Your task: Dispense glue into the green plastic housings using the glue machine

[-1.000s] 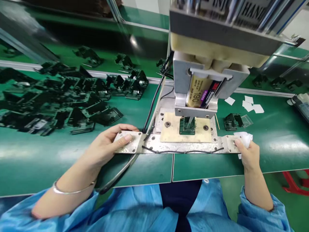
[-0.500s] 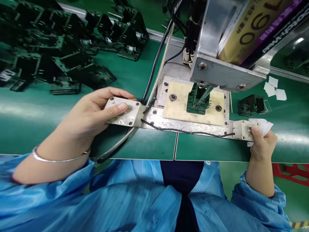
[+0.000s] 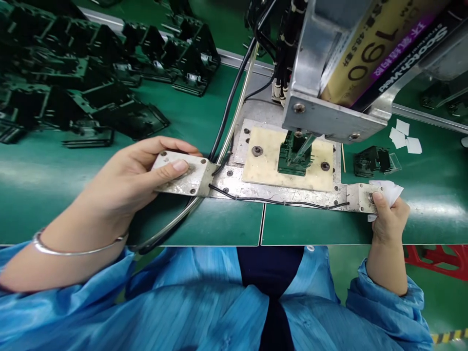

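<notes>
My left hand (image 3: 131,175) is closed around a metal button box (image 3: 197,180), its thumb pressed on the top face. At the other end of the metal base, my right hand (image 3: 390,217) has its thumb on the button of a smaller metal box (image 3: 359,196). A crumpled white tissue (image 3: 395,192) is tucked in the right hand's fingers. Between the hands, a dark plastic part (image 3: 292,163) sits on a cream fixture plate (image 3: 254,173). A clear nozzle (image 3: 304,149) slants down to that part from an adhesive cartridge (image 3: 373,58) in a metal holder.
Several dark plastic parts (image 3: 91,83) crowd the green bench at the left. Another dark part (image 3: 367,161) with a clear piece lies right of the fixture, near white paper squares (image 3: 402,131) and a thin stick (image 3: 343,158). Cables (image 3: 234,105) run beside the base.
The whole view has shifted slightly, so the bench and fixture sit a little further left. Both hands keep their places on the boxes.
</notes>
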Demonstrator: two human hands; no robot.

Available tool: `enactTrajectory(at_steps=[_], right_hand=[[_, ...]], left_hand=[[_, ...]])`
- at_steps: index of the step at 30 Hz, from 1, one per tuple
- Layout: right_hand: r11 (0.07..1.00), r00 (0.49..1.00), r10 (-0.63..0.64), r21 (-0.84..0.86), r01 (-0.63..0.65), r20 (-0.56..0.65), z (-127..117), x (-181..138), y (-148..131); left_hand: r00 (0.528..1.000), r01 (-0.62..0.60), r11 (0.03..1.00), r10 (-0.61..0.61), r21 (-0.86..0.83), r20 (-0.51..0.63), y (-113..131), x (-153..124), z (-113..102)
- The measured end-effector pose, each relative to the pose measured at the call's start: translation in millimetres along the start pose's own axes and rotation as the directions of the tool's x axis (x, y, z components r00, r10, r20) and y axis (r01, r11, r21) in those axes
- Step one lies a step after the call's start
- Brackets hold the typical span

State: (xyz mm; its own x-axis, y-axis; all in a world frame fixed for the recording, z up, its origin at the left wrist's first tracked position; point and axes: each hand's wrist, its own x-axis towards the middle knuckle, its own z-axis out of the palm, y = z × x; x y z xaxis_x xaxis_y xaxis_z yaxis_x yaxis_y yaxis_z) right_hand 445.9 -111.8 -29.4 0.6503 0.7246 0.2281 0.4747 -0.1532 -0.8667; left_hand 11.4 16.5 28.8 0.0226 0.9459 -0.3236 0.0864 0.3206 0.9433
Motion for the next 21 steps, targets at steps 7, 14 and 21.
enactTrajectory(at_steps=[7, 14, 21], right_hand=[[0.999, 1.0, 0.003, -0.035, -0.002, 0.017, 1.1, 0.0, -1.8], [1.0, 1.0, -0.014, -0.007, 0.014, 0.018, 2.5, -0.8, -2.7], [1.0, 1.0, -0.001, -0.002, 0.001, 0.022, 2.5, -1.0, -4.3]], left_hand=[[0.998, 0.058, 0.998, -0.057, 0.037, -0.032, 8.6, -6.1, 3.7], [0.997, 0.076, 0.996, -0.075, 0.055, -0.026, 7.8, -5.8, 3.6], [0.999, 0.039, 0.998, -0.038, 0.039, -0.033, 9.7, -8.9, 6.4]])
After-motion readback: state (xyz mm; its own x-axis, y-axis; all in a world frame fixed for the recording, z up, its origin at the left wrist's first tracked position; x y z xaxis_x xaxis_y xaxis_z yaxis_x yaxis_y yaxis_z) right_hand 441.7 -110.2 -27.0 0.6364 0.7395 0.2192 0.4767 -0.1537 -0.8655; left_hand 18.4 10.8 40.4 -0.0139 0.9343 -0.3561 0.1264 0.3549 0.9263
